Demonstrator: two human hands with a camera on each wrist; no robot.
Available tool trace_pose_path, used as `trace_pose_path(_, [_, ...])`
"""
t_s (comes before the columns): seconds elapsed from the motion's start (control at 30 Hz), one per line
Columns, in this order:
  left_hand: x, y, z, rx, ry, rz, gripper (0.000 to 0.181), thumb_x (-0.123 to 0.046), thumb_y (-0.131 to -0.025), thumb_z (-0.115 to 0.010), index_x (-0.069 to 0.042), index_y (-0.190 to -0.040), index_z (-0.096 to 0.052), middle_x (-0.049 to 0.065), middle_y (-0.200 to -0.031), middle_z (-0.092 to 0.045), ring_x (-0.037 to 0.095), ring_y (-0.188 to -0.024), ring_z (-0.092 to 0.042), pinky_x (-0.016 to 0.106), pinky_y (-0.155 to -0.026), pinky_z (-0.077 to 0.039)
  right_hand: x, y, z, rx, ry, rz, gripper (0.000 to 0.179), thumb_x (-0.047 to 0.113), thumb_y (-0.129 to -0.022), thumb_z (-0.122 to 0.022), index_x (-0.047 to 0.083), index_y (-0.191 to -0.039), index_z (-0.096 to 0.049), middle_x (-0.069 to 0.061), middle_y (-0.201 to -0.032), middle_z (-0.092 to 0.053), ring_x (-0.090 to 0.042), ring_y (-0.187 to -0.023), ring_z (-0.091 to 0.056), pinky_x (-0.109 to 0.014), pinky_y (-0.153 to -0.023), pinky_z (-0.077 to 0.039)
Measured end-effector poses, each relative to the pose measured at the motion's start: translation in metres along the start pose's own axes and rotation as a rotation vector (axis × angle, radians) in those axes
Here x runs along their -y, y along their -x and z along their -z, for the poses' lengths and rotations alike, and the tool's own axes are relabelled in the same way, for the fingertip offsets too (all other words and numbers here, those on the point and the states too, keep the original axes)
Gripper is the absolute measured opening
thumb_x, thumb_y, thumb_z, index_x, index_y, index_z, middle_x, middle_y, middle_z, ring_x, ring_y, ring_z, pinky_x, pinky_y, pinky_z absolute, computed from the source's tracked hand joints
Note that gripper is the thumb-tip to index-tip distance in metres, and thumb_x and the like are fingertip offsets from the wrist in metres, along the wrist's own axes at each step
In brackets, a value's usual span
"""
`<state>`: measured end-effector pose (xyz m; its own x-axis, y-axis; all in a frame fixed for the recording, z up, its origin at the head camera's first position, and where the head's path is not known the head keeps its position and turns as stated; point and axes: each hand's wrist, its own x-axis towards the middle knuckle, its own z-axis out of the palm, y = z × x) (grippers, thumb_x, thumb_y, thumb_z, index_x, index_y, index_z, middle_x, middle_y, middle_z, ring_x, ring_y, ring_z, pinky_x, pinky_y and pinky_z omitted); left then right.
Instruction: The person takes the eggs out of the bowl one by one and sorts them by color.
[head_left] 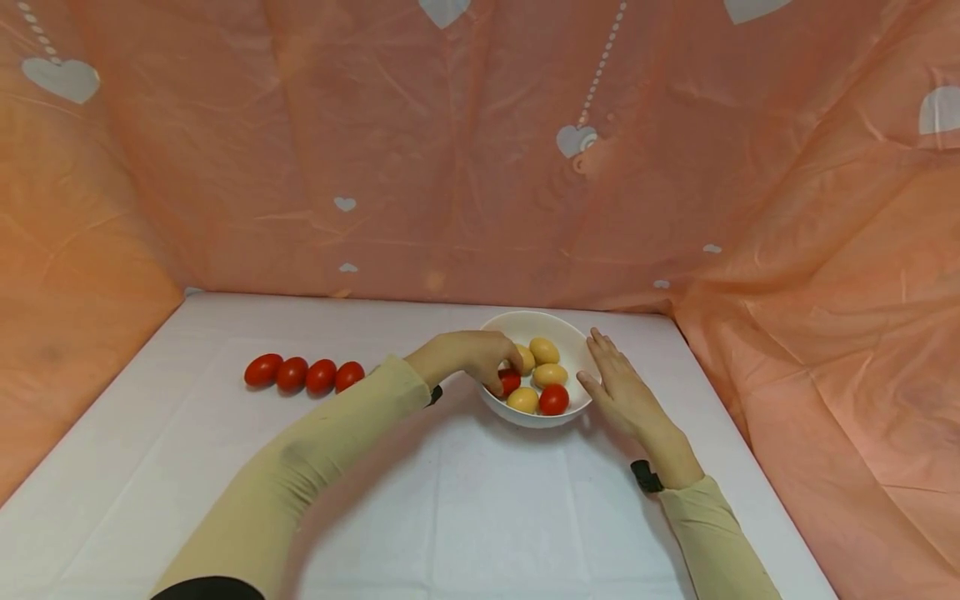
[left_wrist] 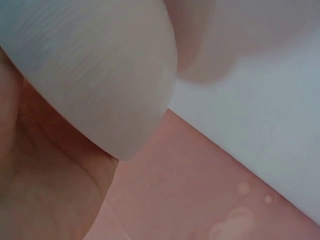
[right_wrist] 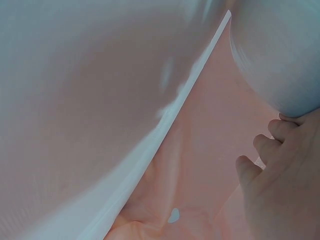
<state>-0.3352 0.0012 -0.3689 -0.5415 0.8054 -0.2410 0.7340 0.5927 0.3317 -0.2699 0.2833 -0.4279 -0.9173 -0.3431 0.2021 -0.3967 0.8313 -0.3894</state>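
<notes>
A white bowl (head_left: 536, 422) stands toward the back of the table, right of the middle. Over its left rim reaches my left hand (head_left: 480, 354), whose curled fingers hold a red plum tomato (head_left: 510, 382) inside the bowl. Another red tomato (head_left: 553, 399) lies in there among several yellow egg-shaped fruits (head_left: 550, 376). My right hand (head_left: 626, 392) rests against the bowl's right side with its fingers straight. The left wrist view shows the bowl's outer wall (left_wrist: 110, 65) over the palm, fingertips hidden; the right wrist view shows knuckles beside the bowl.
Several red tomatoes (head_left: 321, 377) lie in a row at the left of the table, the last one partly behind the left forearm. A white cloth (head_left: 480, 517) covers the table. Orange sheeting with hearts (head_left: 450, 167) encloses the back and sides.
</notes>
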Motion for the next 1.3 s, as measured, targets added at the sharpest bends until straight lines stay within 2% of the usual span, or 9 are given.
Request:
trace_pose_path(0.33, [0.000, 0.000, 0.000, -0.001, 0.030, 0.018, 0.044, -0.016, -0.087, -0.084, -0.012, -0.130, -0.073, -0.001, -0.111, -0.070, 0.022, -0.106, -0.059, 0.026, -0.089, -0.049, 0.001, 0.000, 0.000, -0.004, -0.001, 0.004, 0.072, 0.042, -0.110, -0.044, -0.002, -0.163, -0.023, -0.017, -0.173, -0.013, -0.040, -0.159, -0.011, -0.058, -0.126, -0.013])
trace_pose_path(0.6, [0.000, 0.003, 0.002, -0.018, 0.082, 0.002, 0.041, -0.014, -0.088, -0.083, -0.010, -0.128, -0.073, -0.002, -0.104, -0.068, 0.017, -0.098, -0.057, 0.025, -0.083, -0.049, 0.001, 0.000, 0.000, -0.010, -0.002, 0.008, 0.071, 0.041, -0.110, -0.045, -0.003, -0.163, -0.024, -0.017, -0.173, -0.014, -0.040, -0.159, -0.011, -0.059, -0.126, -0.013])
trace_pose_path(0.77, [-0.002, 0.006, 0.004, -0.044, 0.138, 0.017, 0.038, -0.013, -0.087, -0.083, -0.010, -0.124, -0.073, -0.001, -0.104, -0.067, 0.019, -0.100, -0.058, 0.027, -0.085, -0.050, 0.001, 0.000, 0.001, -0.011, -0.002, 0.013, 0.071, 0.040, -0.110, -0.045, -0.003, -0.162, -0.024, -0.018, -0.173, -0.014, -0.042, -0.158, -0.012, -0.060, -0.126, -0.013])
trace_pose_path(0.97, [-0.005, 0.010, 0.004, -0.115, 0.133, 0.018, 0.039, -0.018, -0.089, -0.082, -0.011, -0.126, -0.072, 0.000, -0.112, -0.067, 0.018, -0.103, -0.058, 0.029, -0.089, -0.051, 0.001, 0.000, 0.000, -0.014, 0.003, 0.017, 0.071, 0.040, -0.110, -0.046, -0.004, -0.162, -0.025, -0.018, -0.172, -0.015, -0.042, -0.158, -0.013, -0.060, -0.125, -0.014])
trace_pose_path(1.1, [-0.006, 0.014, 0.002, -0.187, 0.116, -0.012, 0.039, -0.020, -0.088, -0.081, -0.009, -0.125, -0.072, 0.002, -0.115, -0.067, 0.018, -0.105, -0.060, 0.028, -0.091, -0.052, 0.001, 0.000, 0.000, -0.024, 0.013, 0.029, 0.070, 0.038, -0.110, -0.046, -0.005, -0.161, -0.026, -0.019, -0.172, -0.017, -0.042, -0.158, -0.014, -0.061, -0.125, -0.015])
trace_pose_path(1.3, [-0.006, 0.020, -0.004, -0.286, 0.120, -0.058, 0.037, -0.026, -0.088, -0.081, -0.013, -0.122, -0.073, 0.001, -0.115, -0.066, 0.017, -0.105, -0.058, 0.024, -0.089, -0.051, 0.001, 0.000, 0.000, -0.023, 0.009, 0.027, 0.070, 0.039, -0.110, -0.047, -0.004, -0.161, -0.026, -0.019, -0.171, -0.017, -0.042, -0.158, -0.014, -0.060, -0.125, -0.015])
